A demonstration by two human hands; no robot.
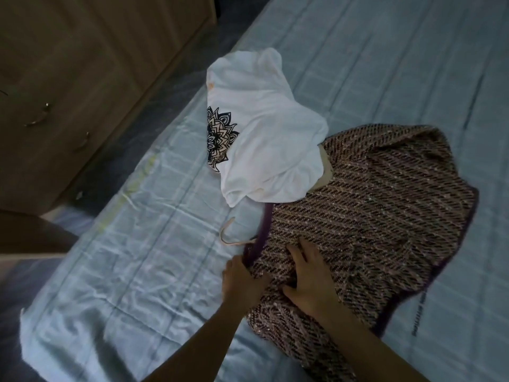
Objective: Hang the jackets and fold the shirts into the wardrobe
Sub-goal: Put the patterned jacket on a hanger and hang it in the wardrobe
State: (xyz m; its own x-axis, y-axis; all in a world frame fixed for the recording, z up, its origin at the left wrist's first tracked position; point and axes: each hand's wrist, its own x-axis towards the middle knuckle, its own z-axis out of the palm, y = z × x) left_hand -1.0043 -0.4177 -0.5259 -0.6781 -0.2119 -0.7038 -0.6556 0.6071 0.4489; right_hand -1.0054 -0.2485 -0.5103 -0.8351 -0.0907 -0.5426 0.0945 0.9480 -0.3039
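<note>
A pink and dark tweed jacket [371, 205] with purple trim lies spread on the bed. A pale hanger hook [228, 238] sticks out at its collar edge. My left hand [239, 279] grips the jacket's purple-trimmed collar edge beside the hook. My right hand [311, 277] lies flat on the jacket fabric, fingers spread, pressing it down. A white shirt [264, 139] with a black mandala print lies crumpled just beyond the jacket, overlapping its far edge.
The bed [137, 257] has a light blue checked sheet, wrinkled at the near left. A brown wooden wardrobe [82, 64] with metal handles stands at the left, across a dark strip of floor [176, 86].
</note>
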